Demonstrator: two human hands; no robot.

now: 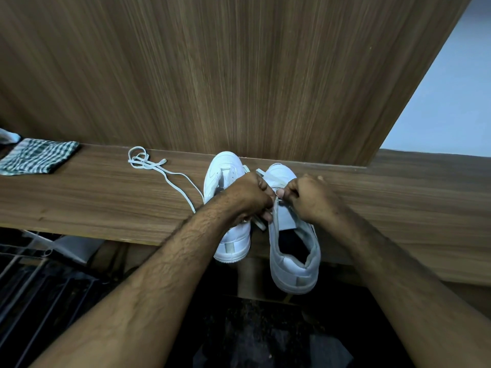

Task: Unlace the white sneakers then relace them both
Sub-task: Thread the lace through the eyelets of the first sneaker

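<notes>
Panel: tall wood-grain board (239, 75) standing upright behind the shelf, filling most of the view; pale wall to its right.
Shelf: long wood-grain ledge (93, 197) running left to right, front edge toward the person; both shoes sit on it with heels overhanging that edge.
Right sneaker: white shoe (292, 251), toe against the panel, heel nearest the camera, opening dark and exposed, tongue visible; both hands are at its eyelet area.
Left sneaker: white shoe (225, 181) just beside the right one, toe at the panel, mid-part hidden under the left wrist; lace state over the tongue cannot be told.
Cloth: green-and-white checked folded fabric (37, 156) at far left of the shelf, well apart from the shoes.
Loose lace: white flat lace (159, 168) lying on the shelf left of the left sneaker, looped at its far end, its tail running under the left forearm.
Left hand: hand (249, 195) with fingers curled, gripping a flat white lace strip (268, 177) that shows above and below the fist.
Right hand: hand (308, 197) with fingers curled, thumb and forefinger pinching at the same lace by the right sneaker's eyelets, knuckles almost touching the left hand.
</notes>
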